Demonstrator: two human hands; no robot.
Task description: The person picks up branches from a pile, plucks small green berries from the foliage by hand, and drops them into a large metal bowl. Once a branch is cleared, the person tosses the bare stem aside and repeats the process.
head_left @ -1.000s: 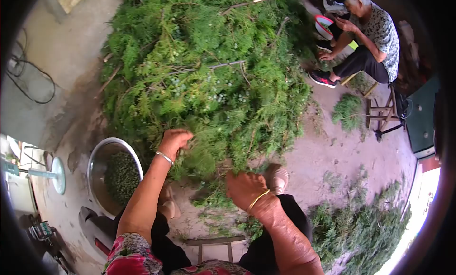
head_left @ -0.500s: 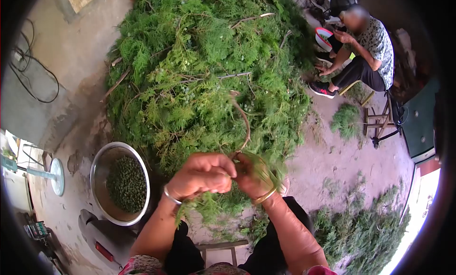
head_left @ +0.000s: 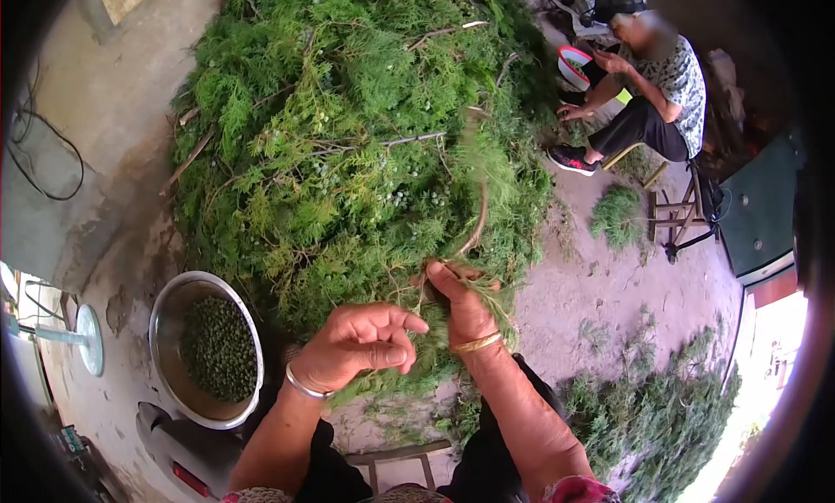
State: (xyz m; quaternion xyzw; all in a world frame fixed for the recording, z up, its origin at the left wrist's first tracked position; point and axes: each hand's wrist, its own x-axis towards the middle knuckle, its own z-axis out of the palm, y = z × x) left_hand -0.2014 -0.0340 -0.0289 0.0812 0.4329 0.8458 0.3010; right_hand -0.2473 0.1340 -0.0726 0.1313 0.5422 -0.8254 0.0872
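My right hand, with a gold-coloured bangle, grips a leafy evergreen branch. The bare brown stem curves up from the fist, its upper end blurred, and fine green sprigs stick out beside the fingers. Left of it and apart from the branch is my left hand, with a silver bangle. Its index finger reaches out while the other fingers curl toward the thumb; whatever they hold, if anything, is hidden. A big heap of cut evergreen branches with small pale green cones lies in front of both hands.
A metal basin of small green cones stands at my left. A fan is beyond it. At upper right a seated person has a red-rimmed bowl. More cut branches lie at lower right.
My left hand has drawn away from my right hand, and its index finger has straightened. My right hand has shifted slightly up with the branch, which swings to the right. The view has shifted a little.
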